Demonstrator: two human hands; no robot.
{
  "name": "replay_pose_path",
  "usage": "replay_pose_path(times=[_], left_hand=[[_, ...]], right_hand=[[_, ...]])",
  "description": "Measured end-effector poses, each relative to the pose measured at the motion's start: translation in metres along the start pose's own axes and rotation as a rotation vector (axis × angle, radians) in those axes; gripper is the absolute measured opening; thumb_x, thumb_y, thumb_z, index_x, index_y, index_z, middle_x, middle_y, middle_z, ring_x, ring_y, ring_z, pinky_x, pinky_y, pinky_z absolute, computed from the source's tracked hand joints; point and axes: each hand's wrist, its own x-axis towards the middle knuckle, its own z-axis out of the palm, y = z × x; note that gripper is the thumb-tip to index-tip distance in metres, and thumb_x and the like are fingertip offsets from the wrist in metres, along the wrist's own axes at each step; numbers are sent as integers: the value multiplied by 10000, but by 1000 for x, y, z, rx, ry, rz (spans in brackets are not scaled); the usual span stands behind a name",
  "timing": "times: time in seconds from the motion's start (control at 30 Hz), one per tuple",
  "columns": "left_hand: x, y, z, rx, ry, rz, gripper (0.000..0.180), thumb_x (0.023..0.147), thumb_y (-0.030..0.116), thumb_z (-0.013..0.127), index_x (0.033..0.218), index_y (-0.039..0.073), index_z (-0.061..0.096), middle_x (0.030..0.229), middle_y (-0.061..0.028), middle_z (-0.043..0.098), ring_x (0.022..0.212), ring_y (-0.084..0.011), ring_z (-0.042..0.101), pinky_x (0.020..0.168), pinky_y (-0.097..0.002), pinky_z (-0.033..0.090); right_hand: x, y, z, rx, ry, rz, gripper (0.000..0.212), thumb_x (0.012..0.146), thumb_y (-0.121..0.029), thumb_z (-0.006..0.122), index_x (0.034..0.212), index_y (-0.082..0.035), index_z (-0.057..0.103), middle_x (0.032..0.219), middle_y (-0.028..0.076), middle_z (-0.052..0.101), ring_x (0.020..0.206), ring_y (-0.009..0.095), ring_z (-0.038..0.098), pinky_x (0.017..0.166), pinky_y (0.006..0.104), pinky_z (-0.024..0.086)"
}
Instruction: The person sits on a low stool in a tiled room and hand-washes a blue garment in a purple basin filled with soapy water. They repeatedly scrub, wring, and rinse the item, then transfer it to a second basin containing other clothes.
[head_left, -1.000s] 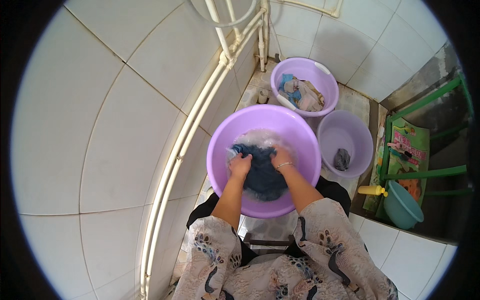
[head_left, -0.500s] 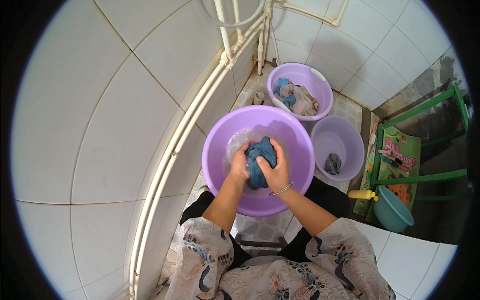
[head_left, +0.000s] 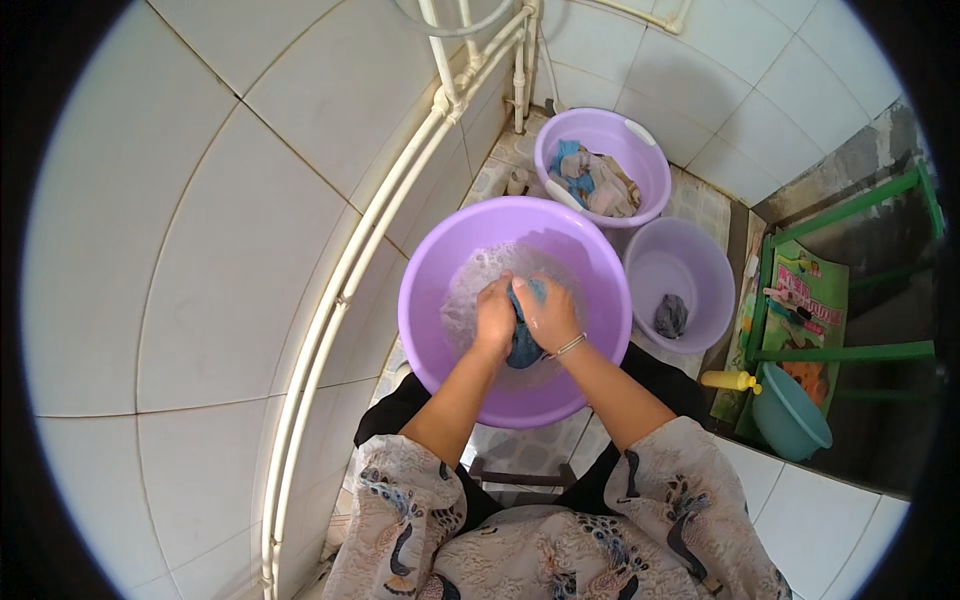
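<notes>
A wet blue cloth point(head_left: 524, 347) is bunched up between my two hands, over soapy water in a large purple basin point(head_left: 428, 270). My left hand point(head_left: 496, 312) is closed against its left side. From the right, my right hand point(head_left: 549, 312) wraps round the same cloth, with a bracelet at the wrist. Both hands nearly meet, so much of the cloth is hidden under the fingers. White suds point(head_left: 470, 275) float on the water around them.
Behind stands a purple tub point(head_left: 655, 175) of clothes; beside it, a lilac bucket point(head_left: 705, 270) holds a dark grey cloth point(head_left: 671, 316). At right are a yellow bottle point(head_left: 728, 380), a teal basin point(head_left: 785, 415) and a green frame point(head_left: 850, 352). White pipes point(head_left: 345, 290) run along the left wall.
My hands have drawn closer together and squeezed the blue cloth into a tighter bunch, covering more of it. More suds show on the water. The view has shifted slightly.
</notes>
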Motion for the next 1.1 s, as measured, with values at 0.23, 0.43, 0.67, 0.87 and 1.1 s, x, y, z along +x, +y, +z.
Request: replay_pose_path(times=[0.23,0.43,0.67,0.87,1.1], left_hand=[[29,-3,-67,130,125,-13,288,870,216,549,1019,-23,610,922,-109,614,782,-192,577,733,-298,455],[33,-11,-90,533,181,192,446,757,146,661,1163,14,531,1060,-158,564,945,-280,561,824,-373,463],[-4,-26,-56,1487,-17,313,656,683,191,722,1282,203,454,1387,-170,289,1247,-373,331,967,-461,374],[-4,-23,-56,1638,-155,215,678,692,201,711,1308,220,428,1432,-139,264,1296,-371,280,1006,-474,325],[7,-24,-62,1361,-187,305,457,703,159,674,1150,192,586,1363,-95,402,1282,-333,326,1009,-458,324]], right_hand=[[37,63,-15,-138,-25,188,512,769,-417,616,1084,-14,587,1083,239,575,1030,385,536,894,403,421],[22,64,-24,-479,-155,72,382,748,-340,664,990,-53,593,997,182,593,977,346,553,814,419,457],[-42,74,29,-914,-409,-140,251,750,-259,665,940,-98,628,990,154,589,891,339,595,791,398,483],[-4,55,13,-790,-699,50,183,762,-115,624,937,-67,649,875,132,643,817,254,639,724,371,508],[11,22,-43,-199,-518,-131,129,771,-127,626,837,-20,655,784,144,647,726,252,627,668,346,478]])
